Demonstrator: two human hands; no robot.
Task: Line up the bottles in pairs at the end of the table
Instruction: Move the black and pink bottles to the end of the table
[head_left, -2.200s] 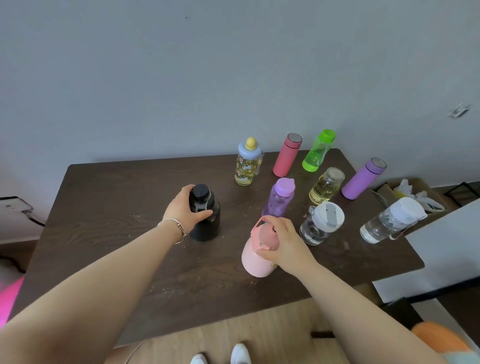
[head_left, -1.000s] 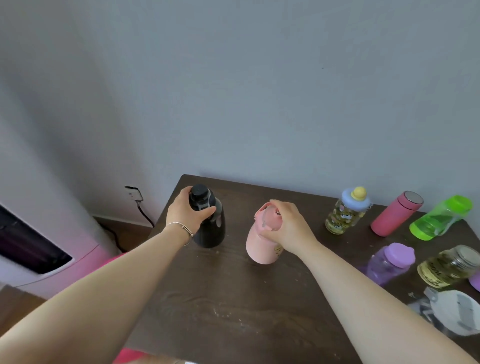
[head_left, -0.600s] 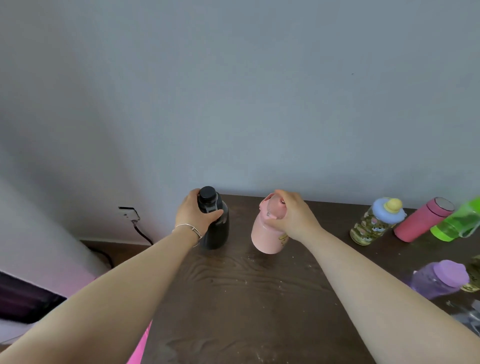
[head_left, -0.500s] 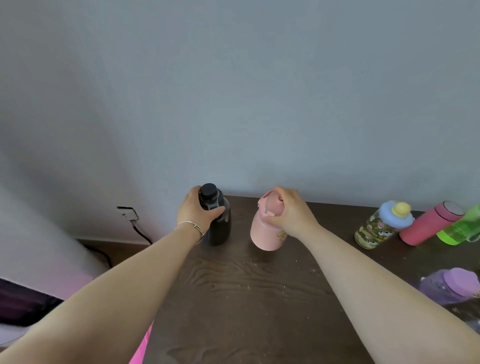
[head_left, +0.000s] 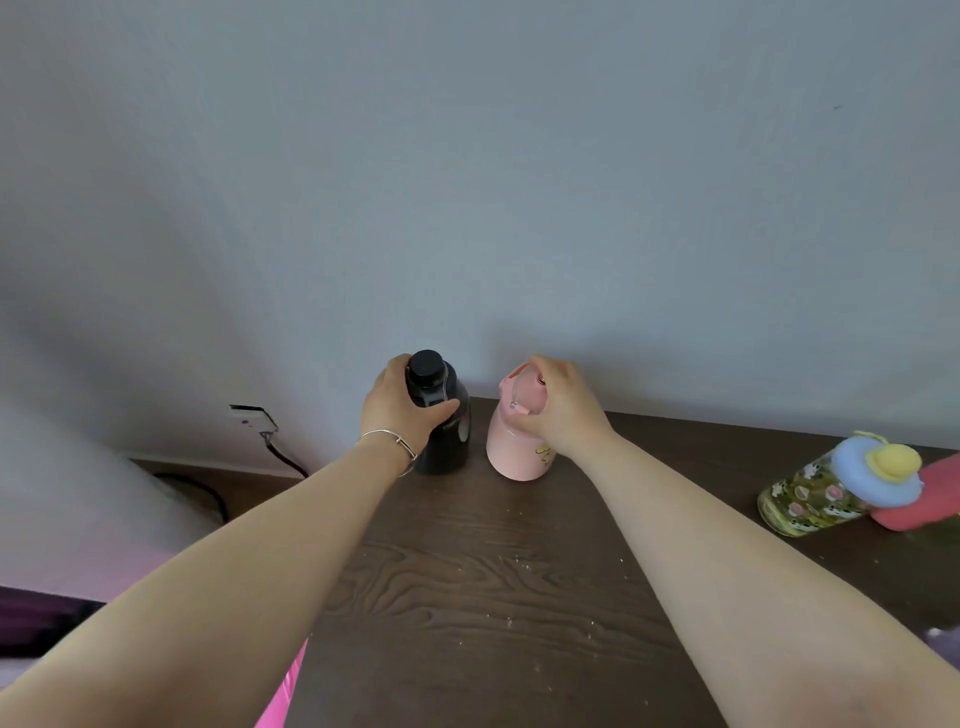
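Observation:
A black bottle (head_left: 447, 441) stands at the far left corner of the dark wooden table (head_left: 493, 597), close to the wall. My left hand (head_left: 402, 410) is wrapped around its neck and shoulder. Right beside it stands a pale pink bottle (head_left: 514, 457), a small gap between the two. My right hand (head_left: 558, 405) grips the pink bottle's top and lid strap. Both bottles are upright with their bases on the table.
At the right edge stand a clear patterned bottle with a blue and yellow cap (head_left: 831, 493) and part of a red-pink bottle (head_left: 924, 499). A wall socket with a black cable (head_left: 254, 418) is left of the table. A pink object (head_left: 283, 696) shows below the table's left edge.
Both hands carried the black and pink bottles from the middle of the table to its far left end by the wall. The bottles now rest there side by side.

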